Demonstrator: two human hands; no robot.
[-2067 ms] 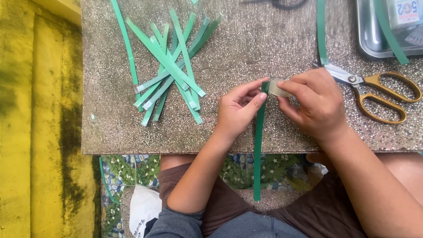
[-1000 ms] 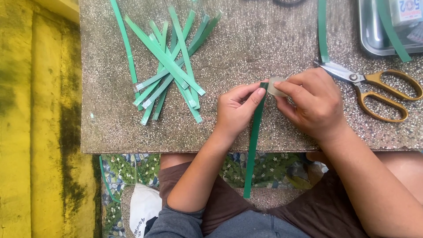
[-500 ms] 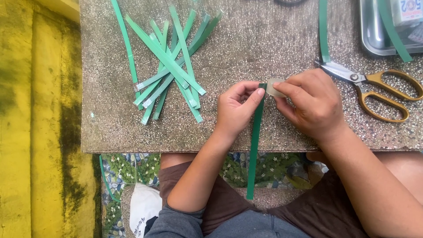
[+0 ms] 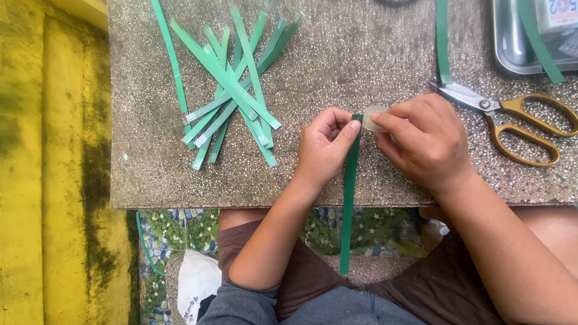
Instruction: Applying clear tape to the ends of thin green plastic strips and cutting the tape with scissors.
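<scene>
We see the long dark green flat strip (image 4: 348,192) running from mid-frame down over the front edge of the speckled stone bench (image 4: 373,54) toward the lap. It looks light, thin and springy, likely smooth-faced, so best pinched flat near its top end. The left hand (image 4: 324,146) is closed, thumb pressing that top end. The right hand (image 4: 424,141) pinches a small pale, translucent tab (image 4: 373,118) against it. A fan of lighter green cut strips (image 4: 232,90) lies upper left, yellow-handled scissors (image 4: 512,117) at right, a metal tray (image 4: 518,45) upper right. A mossy yellow wall (image 4: 48,168) fills the left.
</scene>
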